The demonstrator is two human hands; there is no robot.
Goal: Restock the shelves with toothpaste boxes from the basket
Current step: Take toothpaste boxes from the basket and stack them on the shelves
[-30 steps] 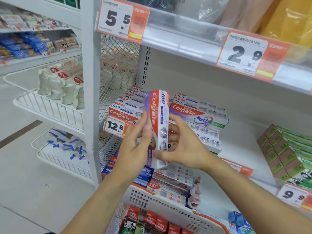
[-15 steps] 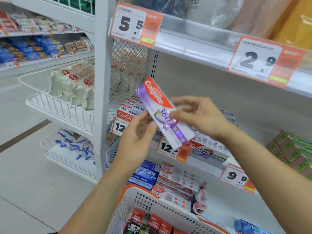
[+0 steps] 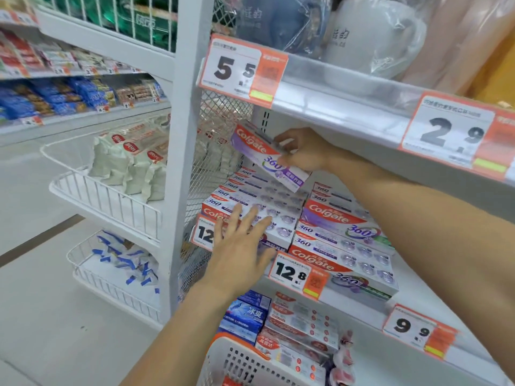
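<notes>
My right hand [image 3: 303,150] grips a purple and red Colgate 360 toothpaste box [image 3: 267,157], tilted, above the left stack of Colgate boxes [image 3: 250,201] on the middle shelf [image 3: 418,299]. My left hand [image 3: 242,243] is open, its fingers spread, over the front of that stack and the 12.8 price tag. A second stack of Colgate boxes [image 3: 348,240] lies to the right. The white basket [image 3: 239,360] with an orange rim shows at the bottom edge; its contents are out of view.
The upper shelf edge [image 3: 334,104] with 5.5 and 2.9 price tags hangs just above my right hand. More toothpaste boxes [image 3: 295,324] fill the lower shelf. A white upright post [image 3: 184,162] and wire baskets with bagged goods [image 3: 111,196] stand to the left.
My left hand let go of the box and dropped to the front of the left stack. My right hand carried the box up and back over that stack. The view moved closer.
</notes>
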